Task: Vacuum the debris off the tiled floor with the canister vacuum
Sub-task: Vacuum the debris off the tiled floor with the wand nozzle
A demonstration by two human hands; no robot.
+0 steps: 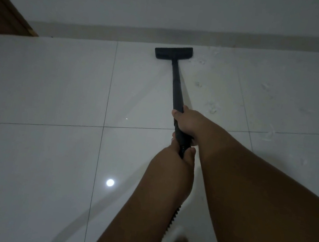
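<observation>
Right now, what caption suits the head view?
Left hand and right hand grip the vacuum wand; floor head by the baseboard, debris alongside.

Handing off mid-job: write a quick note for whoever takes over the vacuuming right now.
Hands: right hand grips the wand farther forward; left hand grips it behind, near the hose.
Floor head sits at the baseboard.
Done: no debris shows left of the wand.
Left: pale scraps scattered on the tiles to its right.
Canister not in view.
</observation>
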